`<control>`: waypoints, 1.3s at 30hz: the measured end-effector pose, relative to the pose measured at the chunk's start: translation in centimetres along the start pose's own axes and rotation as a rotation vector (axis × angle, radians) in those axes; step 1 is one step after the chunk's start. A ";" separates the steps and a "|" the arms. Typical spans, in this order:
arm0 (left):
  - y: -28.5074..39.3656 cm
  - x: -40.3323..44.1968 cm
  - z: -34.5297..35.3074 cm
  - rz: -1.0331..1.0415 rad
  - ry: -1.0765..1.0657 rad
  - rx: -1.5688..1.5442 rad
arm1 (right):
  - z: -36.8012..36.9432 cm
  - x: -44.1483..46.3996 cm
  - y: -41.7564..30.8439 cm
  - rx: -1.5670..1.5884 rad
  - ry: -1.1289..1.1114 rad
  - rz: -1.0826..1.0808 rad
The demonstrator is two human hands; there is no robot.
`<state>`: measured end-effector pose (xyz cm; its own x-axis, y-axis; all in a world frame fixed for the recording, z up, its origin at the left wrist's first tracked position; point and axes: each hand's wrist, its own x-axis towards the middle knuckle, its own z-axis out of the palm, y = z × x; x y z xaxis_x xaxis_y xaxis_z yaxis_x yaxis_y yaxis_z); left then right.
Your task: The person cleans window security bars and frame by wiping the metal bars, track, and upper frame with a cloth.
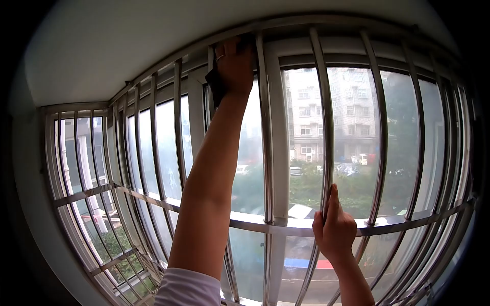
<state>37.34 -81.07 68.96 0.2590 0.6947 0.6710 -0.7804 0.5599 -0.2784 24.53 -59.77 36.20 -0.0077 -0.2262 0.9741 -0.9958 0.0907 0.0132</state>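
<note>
My left hand reaches up between two metal bars near the top of the window. Its fingers are wrapped round a dark cloth, which hangs below the palm beside the window frame. A ring shows on one finger. Lower down on the right, my right hand grips a vertical metal bar just above the horizontal rail, with one finger stretched up along the bar.
More metal bars run across the window and round to a side grille on the left. A pale ceiling lies above. Beyond the glass are a building, greenery and parked vehicles.
</note>
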 end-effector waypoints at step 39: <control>8.3 7.7 -0.4 0.319 -0.440 -0.014 | 0.1 -0.4 0.7 0.054 0.040 -0.054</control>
<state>33.13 -70.92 71.52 -0.2545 0.5777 0.7756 -0.7729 0.3605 -0.5221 23.84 -59.75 35.77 0.0484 -0.1900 0.9806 -0.9981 0.0270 0.0545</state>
